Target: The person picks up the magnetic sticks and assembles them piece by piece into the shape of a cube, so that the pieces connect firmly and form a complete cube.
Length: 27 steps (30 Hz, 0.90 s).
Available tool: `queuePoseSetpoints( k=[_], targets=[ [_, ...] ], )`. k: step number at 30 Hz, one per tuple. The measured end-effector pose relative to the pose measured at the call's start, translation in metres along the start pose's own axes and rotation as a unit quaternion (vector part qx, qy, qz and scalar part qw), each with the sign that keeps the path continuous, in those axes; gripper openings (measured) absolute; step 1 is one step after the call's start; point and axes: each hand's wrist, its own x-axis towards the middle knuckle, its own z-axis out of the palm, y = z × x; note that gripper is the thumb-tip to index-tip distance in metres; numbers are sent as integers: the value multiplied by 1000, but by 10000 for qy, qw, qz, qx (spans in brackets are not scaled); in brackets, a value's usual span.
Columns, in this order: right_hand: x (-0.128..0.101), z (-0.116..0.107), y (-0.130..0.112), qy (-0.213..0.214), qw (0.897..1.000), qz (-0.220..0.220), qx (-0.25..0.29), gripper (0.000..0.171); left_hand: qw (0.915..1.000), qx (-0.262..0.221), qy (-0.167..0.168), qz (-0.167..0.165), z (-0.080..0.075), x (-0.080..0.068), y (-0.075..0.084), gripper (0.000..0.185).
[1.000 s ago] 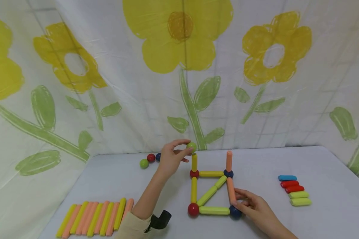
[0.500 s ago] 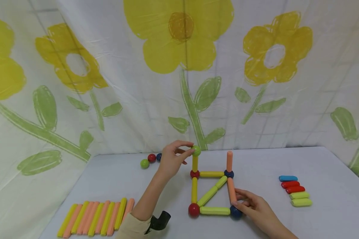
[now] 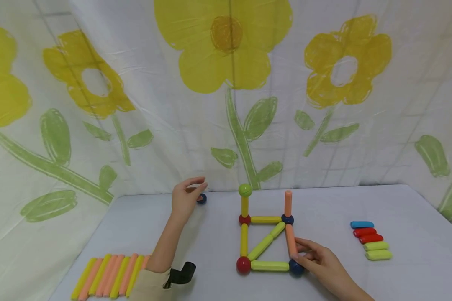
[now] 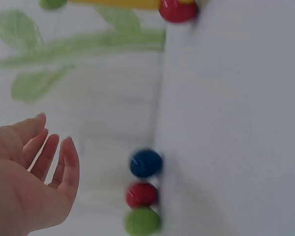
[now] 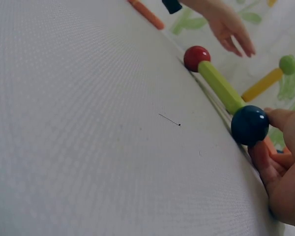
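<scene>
A square frame of magnetic sticks and balls lies on the table, with a lime diagonal stick (image 3: 267, 240) across it. At its back left corner a yellow stick (image 3: 245, 206) stands upright, topped by a green ball (image 3: 245, 190). An orange stick (image 3: 288, 203) rises from the back right corner. My right hand (image 3: 322, 261) pinches the frame's orange side stick (image 3: 291, 240) just behind the front blue ball (image 5: 250, 125). My left hand (image 3: 184, 200) is in the air left of the frame, fingers loosely bent and holding nothing, near a loose blue ball (image 4: 146, 163).
Beside that blue ball sit a red ball (image 4: 142, 195) and a green ball (image 4: 143, 221), hidden behind the left hand in the head view. Yellow and orange sticks (image 3: 109, 276) lie in a row at front left. Short coloured sticks (image 3: 371, 238) lie at right.
My left hand set the green ball on top of the upright yellow stick, let go and moved left toward the loose balls. My right hand has stayed at the orange side stick.
</scene>
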Motion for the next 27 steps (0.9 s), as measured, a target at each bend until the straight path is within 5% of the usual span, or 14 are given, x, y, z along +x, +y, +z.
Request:
queuePoseSetpoints(
  k=[5,11,27],
  targets=[
    [0,0,0,4,10000,12,-23,64,9952,350,660,-634,-23,2,-33,34],
    [0,2,-1,85,9998,160,-18,64,9891,741,889,-914,-33,-2,-55,42],
    [0,2,-3,137,9997,191,9,62,9840,833,944,-1264,-30,-7,-64,41]
  ],
)
